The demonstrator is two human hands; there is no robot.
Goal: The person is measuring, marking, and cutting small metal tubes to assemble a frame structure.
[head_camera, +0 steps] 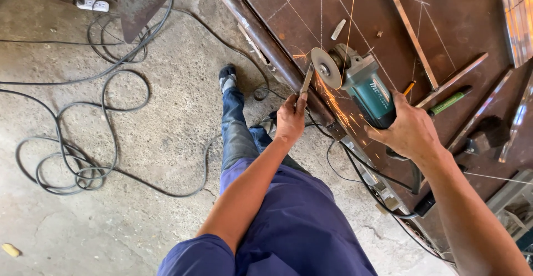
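My right hand (410,130) grips a teal angle grinder (371,94) by its body. Its round disc (325,68) touches the upper end of a thin flat metal strip (306,80), and orange sparks fly off around the contact. My left hand (291,118) pinches the lower end of that strip, holding it up against the disc. Both are held over the edge of a rusty brown steel sheet (444,20) marked with scribed lines.
Black cables (83,159) coil over the concrete floor on the left, with a white power strip (92,4) at the top left. Metal bars (410,31), a green marker (448,101) and a brush (488,133) lie on the sheet. My outstretched leg and shoe (227,77) rest on the floor.
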